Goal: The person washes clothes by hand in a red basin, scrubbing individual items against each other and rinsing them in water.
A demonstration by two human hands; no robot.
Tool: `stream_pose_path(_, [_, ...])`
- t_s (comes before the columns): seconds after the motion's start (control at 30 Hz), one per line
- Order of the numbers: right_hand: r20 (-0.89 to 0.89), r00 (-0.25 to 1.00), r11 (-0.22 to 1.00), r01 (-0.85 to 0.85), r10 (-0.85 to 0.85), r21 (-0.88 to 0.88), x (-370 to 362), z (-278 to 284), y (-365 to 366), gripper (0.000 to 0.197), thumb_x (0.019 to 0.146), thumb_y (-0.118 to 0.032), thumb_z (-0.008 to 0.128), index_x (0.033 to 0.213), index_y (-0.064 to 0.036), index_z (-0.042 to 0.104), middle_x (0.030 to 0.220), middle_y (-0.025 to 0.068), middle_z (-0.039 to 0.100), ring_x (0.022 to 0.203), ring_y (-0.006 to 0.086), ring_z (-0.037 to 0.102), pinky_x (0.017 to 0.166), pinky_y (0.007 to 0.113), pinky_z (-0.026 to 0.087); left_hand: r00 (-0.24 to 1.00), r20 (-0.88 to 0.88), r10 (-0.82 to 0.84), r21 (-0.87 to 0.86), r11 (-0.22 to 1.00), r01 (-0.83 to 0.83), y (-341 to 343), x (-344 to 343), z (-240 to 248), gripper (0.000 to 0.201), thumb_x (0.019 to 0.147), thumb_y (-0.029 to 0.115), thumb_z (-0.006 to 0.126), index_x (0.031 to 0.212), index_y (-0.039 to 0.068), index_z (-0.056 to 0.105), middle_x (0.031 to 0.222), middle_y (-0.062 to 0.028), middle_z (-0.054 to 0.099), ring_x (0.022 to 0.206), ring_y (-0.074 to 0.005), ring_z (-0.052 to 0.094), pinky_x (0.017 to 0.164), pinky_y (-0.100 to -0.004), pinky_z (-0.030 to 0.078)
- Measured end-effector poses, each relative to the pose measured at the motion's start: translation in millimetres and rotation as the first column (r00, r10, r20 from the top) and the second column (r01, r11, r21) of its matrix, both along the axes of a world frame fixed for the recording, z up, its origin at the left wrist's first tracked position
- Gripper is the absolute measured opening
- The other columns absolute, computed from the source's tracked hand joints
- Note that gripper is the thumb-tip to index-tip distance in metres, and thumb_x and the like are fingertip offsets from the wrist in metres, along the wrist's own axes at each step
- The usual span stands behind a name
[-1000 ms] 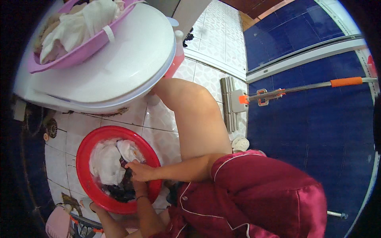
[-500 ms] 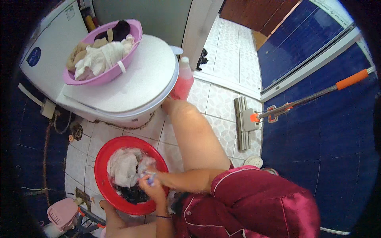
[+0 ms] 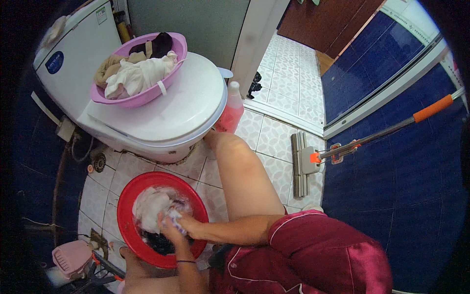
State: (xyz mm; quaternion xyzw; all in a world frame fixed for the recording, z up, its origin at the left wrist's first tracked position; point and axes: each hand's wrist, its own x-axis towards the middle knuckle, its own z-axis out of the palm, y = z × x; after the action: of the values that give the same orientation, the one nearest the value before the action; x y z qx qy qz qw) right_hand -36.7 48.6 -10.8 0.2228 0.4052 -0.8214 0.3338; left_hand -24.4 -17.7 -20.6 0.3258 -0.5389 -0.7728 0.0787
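Observation:
Over the red basin [image 3: 128, 198], my two hands are close together on a small wet white-and-purple piece of cloth [image 3: 176, 220]. My left hand [image 3: 171, 232], with a dark band at its wrist, comes up from below and closes on the cloth's left side. From the right, my right hand [image 3: 192, 225] closes round the other side; its fingertips are partly hidden. White clothes [image 3: 149, 205] lie in sudsy water on the basin's far side, and dark clothes [image 3: 159, 241] show on the near side.
A purple basin [image 3: 139, 100] of clothes sits on the closed toilet lid [image 3: 196, 98]. Beside the toilet stands a bottle of pink liquid [image 3: 231, 115]. A sponge mop [image 3: 306, 159] leans at the right, near the door frame. A pink plastic item [image 3: 72, 259] is at lower left.
My hands and the cloth between them have shifted slightly left within the basin. The whole view has tilted a little, so the surroundings sit lower.

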Motion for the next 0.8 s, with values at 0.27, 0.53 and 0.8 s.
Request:
stream_pose_path(0.27, [-0.075,0.988,0.954,-0.106,0.132,0.279,-32,-17,33,0.026,0.069,-0.008,0.044,0.095,-0.0064,0.048,0.083,0.0065,0.052,0.072,0.0179,0.05,0.061,0.032,0.042,0.947,-0.069,-0.312,-0.526,0.819,0.232,67,24,57,0.042,0.073,0.013,0.041,0.114,0.001,0.038,0.12,-0.0193,0.032,0.115,-0.029,0.025,0.094,-0.0373,0.016])
stream_pose_path(0.53, [0.015,1.0,0.962,-0.001,0.006,-0.274,-6,-2,11,0.018,0.077,-0.017,0.042,0.092,-0.0089,0.049,0.083,0.0061,0.054,0.073,0.0166,0.052,0.066,0.03,0.043,0.979,-0.073,-0.188,-0.269,0.95,0.162,11,6,21,0.044,0.071,0.004,0.045,0.114,-0.002,0.036,0.111,-0.0131,0.04,0.096,-0.0219,0.042,0.086,-0.0301,0.031])
stream_pose_path(0.8, [0.124,0.992,0.992,-0.01,0.026,-0.128,-5,15,7,0.017,0.077,-0.01,0.041,0.092,-0.0074,0.048,0.08,0.0059,0.052,0.07,0.0175,0.052,0.064,0.03,0.045,0.99,0.003,-0.144,-0.674,0.731,0.109,16,2,25,0.037,0.074,0.016,0.047,0.109,0.005,0.045,0.118,-0.0161,0.036,0.113,-0.0342,0.025,0.095,-0.04,0.015])
